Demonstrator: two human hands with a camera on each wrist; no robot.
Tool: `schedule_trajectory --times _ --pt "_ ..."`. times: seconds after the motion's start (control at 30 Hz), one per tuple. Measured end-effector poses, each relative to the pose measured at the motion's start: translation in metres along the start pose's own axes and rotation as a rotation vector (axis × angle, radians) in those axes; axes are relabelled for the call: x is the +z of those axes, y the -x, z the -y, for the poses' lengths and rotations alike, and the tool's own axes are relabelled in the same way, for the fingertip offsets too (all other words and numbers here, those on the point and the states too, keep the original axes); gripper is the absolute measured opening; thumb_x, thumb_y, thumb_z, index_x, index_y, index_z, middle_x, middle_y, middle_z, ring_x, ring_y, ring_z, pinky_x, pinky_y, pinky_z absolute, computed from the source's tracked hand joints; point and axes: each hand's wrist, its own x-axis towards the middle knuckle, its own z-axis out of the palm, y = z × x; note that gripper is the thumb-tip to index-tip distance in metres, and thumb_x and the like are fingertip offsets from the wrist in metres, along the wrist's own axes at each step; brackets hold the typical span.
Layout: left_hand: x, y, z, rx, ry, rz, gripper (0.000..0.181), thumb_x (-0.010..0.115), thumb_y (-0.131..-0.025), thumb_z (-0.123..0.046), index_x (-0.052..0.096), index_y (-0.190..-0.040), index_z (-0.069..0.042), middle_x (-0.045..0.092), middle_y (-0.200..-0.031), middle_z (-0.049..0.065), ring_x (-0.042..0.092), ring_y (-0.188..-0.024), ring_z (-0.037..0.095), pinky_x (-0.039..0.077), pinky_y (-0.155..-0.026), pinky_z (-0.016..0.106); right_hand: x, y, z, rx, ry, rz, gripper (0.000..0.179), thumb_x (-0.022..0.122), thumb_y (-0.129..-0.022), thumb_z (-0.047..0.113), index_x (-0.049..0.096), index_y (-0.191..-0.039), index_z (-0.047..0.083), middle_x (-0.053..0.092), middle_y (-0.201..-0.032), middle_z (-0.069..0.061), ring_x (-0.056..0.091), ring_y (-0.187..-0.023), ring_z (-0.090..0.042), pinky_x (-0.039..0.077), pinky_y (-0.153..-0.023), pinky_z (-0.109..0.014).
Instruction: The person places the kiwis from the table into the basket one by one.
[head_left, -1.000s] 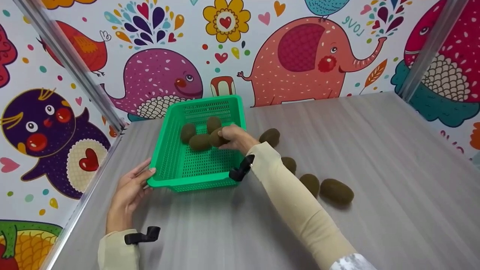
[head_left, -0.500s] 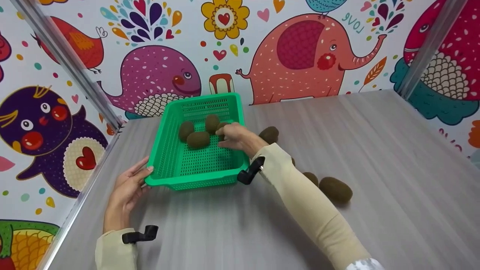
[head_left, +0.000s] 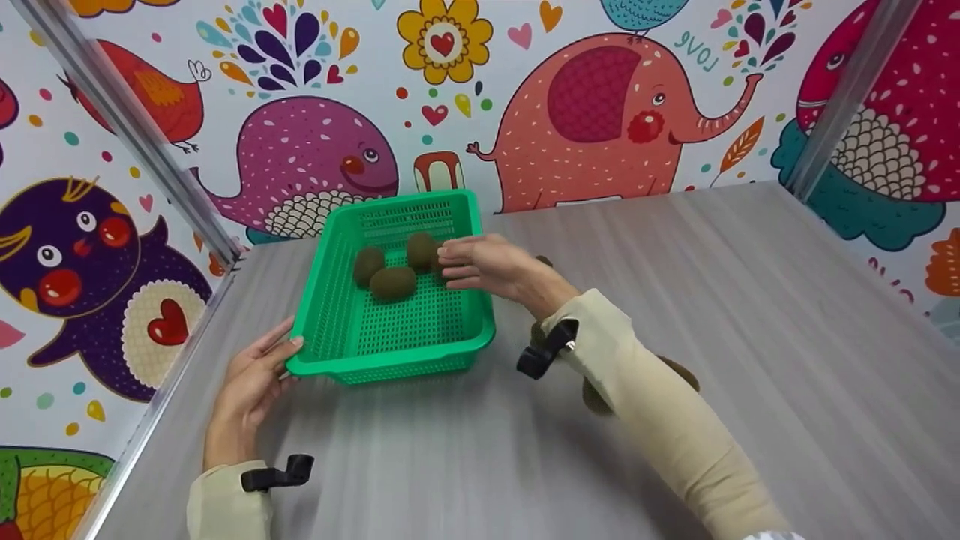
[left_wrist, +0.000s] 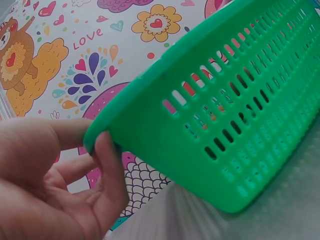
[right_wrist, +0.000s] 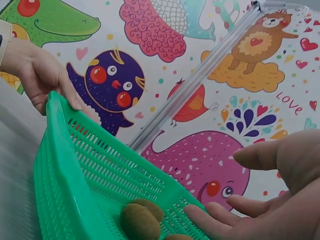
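Observation:
A green plastic basket (head_left: 390, 367) stands on the table, several brown kiwis (head_left: 393, 283) lying in its far part. At the basket's near left corner my left hand (head_left: 251, 394) pinches the rim between thumb and fingers, as the left wrist view shows with its fingers (left_wrist: 112, 175) around the edge. My right hand (head_left: 491, 266) is over the basket's right rim, fingers extended and holding nothing. It partly hides one kiwi beneath it. In the right wrist view its thumb and fingers (right_wrist: 210, 222) are spread apart above the kiwis (right_wrist: 140, 220).
More kiwis lie on the grey table (head_left: 750, 300) right of the basket, partly hidden by my right forearm; one kiwi (head_left: 596, 397) shows below the sleeve. Cartoon-printed walls (head_left: 465, 142) with metal posts (head_left: 142, 135) border the table at the back and sides.
My right hand has let go of a kiwi in the basket, straightened its fingers and drawn back to the right. The left hand keeps its grip on the rim.

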Motion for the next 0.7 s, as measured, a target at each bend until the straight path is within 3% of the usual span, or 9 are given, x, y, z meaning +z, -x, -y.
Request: schedule_trajectory --times 0.37,0.7 --pt "0.0 -0.001 -0.001 -0.004 0.002 -0.011 0.068 0.061 -0.101 -0.02 0.027 -0.16 -0.013 0.072 -0.093 -0.02 0.068 -0.079 -0.001 0.055 -0.072 0.02 -0.021 0.037 0.008 -0.116 0.209 -0.033 0.045 0.065 -0.098 0.025 0.055 -0.141 0.012 0.055 -0.144 -0.005 0.055 -0.132 -0.024 0.048 -0.108 -0.039" --pt "-0.001 -0.002 0.0 -0.012 0.016 0.007 0.069 0.06 -0.102 -0.02 0.024 -0.16 -0.013 0.072 -0.094 -0.02 0.068 -0.08 -0.001 0.055 -0.072 0.019 -0.035 0.063 -0.003 -0.172 0.305 -0.044 0.052 0.07 -0.094 0.027 0.053 -0.143 0.021 0.054 -0.147 -0.004 0.057 -0.132 -0.022 0.049 -0.107 -0.039"
